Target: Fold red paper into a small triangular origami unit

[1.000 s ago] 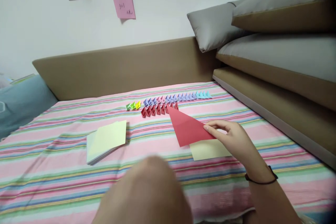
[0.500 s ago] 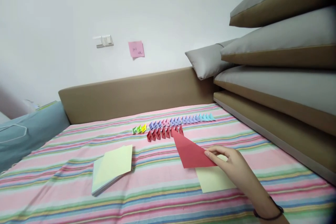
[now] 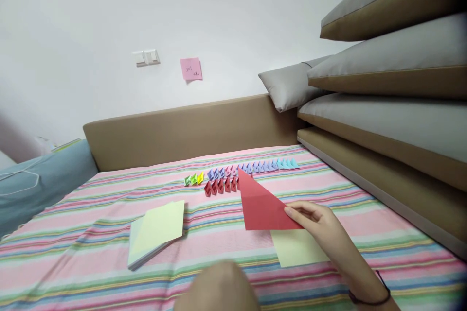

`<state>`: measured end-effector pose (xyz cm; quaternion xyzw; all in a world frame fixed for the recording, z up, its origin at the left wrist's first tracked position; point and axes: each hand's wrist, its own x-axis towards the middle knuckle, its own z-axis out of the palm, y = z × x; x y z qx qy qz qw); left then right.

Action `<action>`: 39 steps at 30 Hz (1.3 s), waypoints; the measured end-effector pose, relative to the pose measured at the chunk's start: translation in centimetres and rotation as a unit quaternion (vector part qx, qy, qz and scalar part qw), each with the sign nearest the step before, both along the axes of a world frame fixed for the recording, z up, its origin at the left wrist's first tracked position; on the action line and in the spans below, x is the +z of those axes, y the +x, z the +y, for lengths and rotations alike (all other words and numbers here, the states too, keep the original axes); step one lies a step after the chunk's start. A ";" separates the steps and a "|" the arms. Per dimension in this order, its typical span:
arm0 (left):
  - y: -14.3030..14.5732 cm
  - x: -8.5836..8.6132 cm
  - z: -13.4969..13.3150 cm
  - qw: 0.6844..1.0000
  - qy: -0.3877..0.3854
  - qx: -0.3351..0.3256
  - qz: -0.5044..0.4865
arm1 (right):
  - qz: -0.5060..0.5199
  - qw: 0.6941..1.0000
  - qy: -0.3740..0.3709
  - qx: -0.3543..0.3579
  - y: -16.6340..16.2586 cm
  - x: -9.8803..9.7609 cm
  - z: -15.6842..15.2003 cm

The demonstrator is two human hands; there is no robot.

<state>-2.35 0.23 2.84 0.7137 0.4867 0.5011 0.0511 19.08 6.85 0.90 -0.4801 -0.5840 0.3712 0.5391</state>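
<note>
One triangular red paper (image 3: 263,208) is pinched by the right hand (image 3: 315,219) at the far edge of a pale yellow sheet (image 3: 297,251). Left of that sheet lies a paper stack (image 3: 158,232); beyond it, small origami pieces (image 3: 227,185). The left hand is out of view.

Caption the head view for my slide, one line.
Right hand holding red paper, rows of small folded papers on the striped cloth beyond.

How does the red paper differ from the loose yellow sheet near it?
The red paper is held up in the right hand; the yellow sheet lies flat on the striped cloth. The red paper looks triangular; the partly hidden yellow sheet looks four-sided. Both look thin.
</note>
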 end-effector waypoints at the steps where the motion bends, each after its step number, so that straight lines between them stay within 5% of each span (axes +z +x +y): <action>1: 0.2 0.1 1.3 0.999 -0.006 0.009 -0.038 | 0.020 1.000 -0.005 0.003 -0.1 0.0 0.0; 4: 0.7 0.0 5.0 0.968 -0.084 0.003 -0.236 | 0.073 0.997 -0.027 0.022 -0.7 0.0 -0.1; 6: 0.8 -0.5 6.6 0.920 -0.199 -0.089 -0.326 | 0.098 0.994 -0.046 0.028 -1.2 -0.2 -0.1; 9: 0.7 -1.5 7.4 0.848 -0.312 -0.215 -0.371 | 0.099 0.993 -0.055 0.018 -1.8 -0.8 0.2; 11: 0.7 -2.1 7.4 0.833 -0.327 -0.226 -0.386 | 0.082 0.995 -0.051 0.025 -2.0 -1.2 0.3; 16: 0.9 -2.9 7.7 0.834 -0.327 -0.147 -0.418 | -0.096 0.992 0.017 0.076 -2.7 -2.0 0.1; 20: 0.9 -3.1 8.0 0.851 -0.300 -0.147 -0.405 | -0.194 0.978 0.007 0.074 -3.5 -2.4 -0.1; 26: 0.7 -3.4 8.2 0.876 -0.295 -0.175 -0.338 | -0.114 0.990 -0.026 0.079 -2.8 -2.3 0.2; 32: 0.8 -3.8 8.4 0.895 -0.288 -0.143 -0.310 | -0.163 0.982 0.028 0.089 -2.8 -2.6 0.0; 39: 0.6 -3.6 8.4 0.883 -0.318 -0.190 -0.289 | 0.101 0.989 -0.070 0.076 -2.4 -2.5 0.6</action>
